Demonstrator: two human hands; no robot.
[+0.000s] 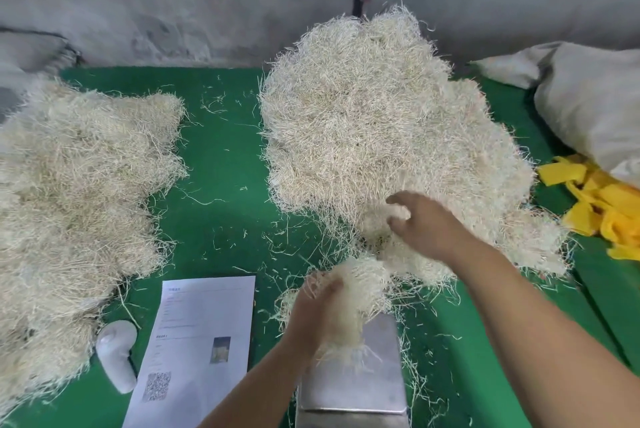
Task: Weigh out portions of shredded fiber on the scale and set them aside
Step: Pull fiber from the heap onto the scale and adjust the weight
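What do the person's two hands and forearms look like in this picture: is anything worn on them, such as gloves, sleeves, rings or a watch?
Both are bare. The left hand and the right hand wear no gloves, and no ring shows on the fingers in view. Both forearms are uncovered as far as the picture's edge: no sleeve, watch, bracelet or marking shows.

Left fiber pile (69,192) cut by frame edge; scale (349,389) display below frame; sheet (197,341) text unreadable.

Single head-worn view, steeply down and forward, close over green table (225,157).
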